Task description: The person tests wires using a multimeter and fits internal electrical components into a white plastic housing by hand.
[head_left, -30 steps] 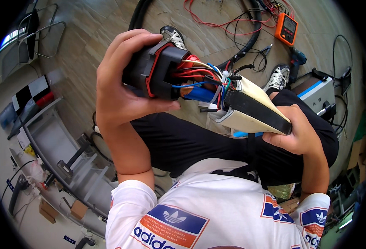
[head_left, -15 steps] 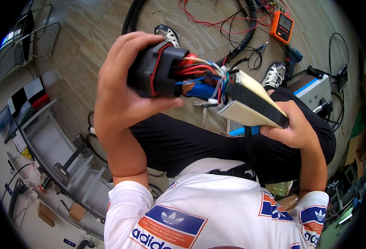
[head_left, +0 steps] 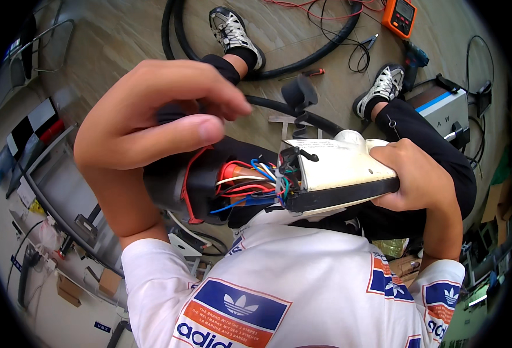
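Observation:
My right hand (head_left: pixel 412 177) grips the wide end of a white connector housing (head_left: pixel 340 165) with a black band along its side. Out of the housing's left end comes a bundle of red, blue, white and green wires (head_left: pixel 253 182), bound near the housing. These wires run into a black plug head (head_left: pixel 178 185) with a red gasket round it, low over my lap. Just above the plug head my left hand (head_left: pixel 134 119) is open, fingers bent and apart from the thumb, holding nothing. It hides part of the plug head's upper side.
A thick black cable (head_left: pixel 285 72) curves across the floor between my shoes. A red-handled tool (head_left: pixel 314 72) and a curled dark strip (head_left: pixel 298 94) are ahead. Farther right are an orange meter (head_left: pixel 399 18), a cordless drill (head_left: pixel 415 57) and a grey case (head_left: pixel 441 119). A metal-framed trolley (head_left: pixel 64 168) stands left.
My left hand has let go of the black plug head and lifted off to the left. The housing has turned in my right hand, and the plug head has come lower, nearer my body.

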Tool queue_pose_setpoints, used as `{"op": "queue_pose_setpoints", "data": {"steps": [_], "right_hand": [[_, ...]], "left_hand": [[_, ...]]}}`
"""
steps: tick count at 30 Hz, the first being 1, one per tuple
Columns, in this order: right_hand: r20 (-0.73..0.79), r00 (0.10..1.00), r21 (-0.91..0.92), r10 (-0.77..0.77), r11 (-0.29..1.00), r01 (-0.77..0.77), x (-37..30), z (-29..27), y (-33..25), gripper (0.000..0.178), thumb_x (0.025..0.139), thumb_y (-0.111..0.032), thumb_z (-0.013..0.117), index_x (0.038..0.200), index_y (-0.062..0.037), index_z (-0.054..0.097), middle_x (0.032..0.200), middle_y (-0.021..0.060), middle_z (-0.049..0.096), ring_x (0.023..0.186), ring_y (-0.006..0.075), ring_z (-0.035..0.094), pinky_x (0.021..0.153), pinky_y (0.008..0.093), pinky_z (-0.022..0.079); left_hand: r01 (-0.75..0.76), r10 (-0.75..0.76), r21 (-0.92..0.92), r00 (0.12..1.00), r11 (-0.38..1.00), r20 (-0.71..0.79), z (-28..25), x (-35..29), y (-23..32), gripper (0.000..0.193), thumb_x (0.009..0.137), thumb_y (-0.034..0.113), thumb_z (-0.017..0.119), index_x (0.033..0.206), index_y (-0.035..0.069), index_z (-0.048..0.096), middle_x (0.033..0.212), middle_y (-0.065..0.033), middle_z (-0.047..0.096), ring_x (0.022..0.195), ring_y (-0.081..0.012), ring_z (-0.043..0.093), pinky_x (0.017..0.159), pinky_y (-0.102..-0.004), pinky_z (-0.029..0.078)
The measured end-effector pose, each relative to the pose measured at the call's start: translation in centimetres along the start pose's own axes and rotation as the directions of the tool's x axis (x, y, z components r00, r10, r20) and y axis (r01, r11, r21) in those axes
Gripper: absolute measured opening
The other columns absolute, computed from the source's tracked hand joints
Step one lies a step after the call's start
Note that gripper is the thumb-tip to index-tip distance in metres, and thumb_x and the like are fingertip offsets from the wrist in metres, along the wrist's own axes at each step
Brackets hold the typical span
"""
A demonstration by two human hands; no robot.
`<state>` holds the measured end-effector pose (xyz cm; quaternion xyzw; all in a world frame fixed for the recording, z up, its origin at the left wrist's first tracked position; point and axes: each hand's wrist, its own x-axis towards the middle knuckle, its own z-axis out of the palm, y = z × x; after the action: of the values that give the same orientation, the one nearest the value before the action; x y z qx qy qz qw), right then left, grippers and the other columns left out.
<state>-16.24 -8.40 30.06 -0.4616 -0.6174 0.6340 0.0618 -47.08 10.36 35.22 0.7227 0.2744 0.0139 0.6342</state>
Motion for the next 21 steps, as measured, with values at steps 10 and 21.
{"op": "queue_pose_setpoints", "data": {"steps": [10, 21], "right_hand": [[0.002, 1.000, 0.024, 0.009, 1.000, -0.009, 0.4, 0.4, 0.2, 0.028, 0.064, -0.017, 0.077, 0.078, -0.0002, 0.059, 0.075, 0.0236, 0.063, 0.075, 0.0427, 0.064, 0.069, 0.0422, 0.051], [0.008, 1.000, 0.021, 0.006, 1.000, -0.006, 0.8, 0.6, 0.5, 0.029, 0.063, -0.019, 0.076, 0.076, 0.0006, 0.059, 0.073, 0.0240, 0.062, 0.073, 0.0428, 0.064, 0.067, 0.0419, 0.051]], "left_hand": [[-0.095, 0.140, -0.124, 0.892, 0.988, 0.429, 1.3, 4.0, -1.6, 0.022, 0.080, 0.015, 0.074, 0.088, -0.004, 0.069, 0.076, -0.0138, 0.067, 0.067, -0.0235, 0.066, 0.065, -0.0302, 0.048], [0.042, -0.017, -0.067, 0.942, 0.997, 0.334, 1.8, 3.4, -2.6, 0.023, 0.064, 0.019, 0.064, 0.069, -0.003, 0.059, 0.064, -0.0116, 0.059, 0.055, -0.0237, 0.052, 0.072, -0.0329, 0.039]]}}
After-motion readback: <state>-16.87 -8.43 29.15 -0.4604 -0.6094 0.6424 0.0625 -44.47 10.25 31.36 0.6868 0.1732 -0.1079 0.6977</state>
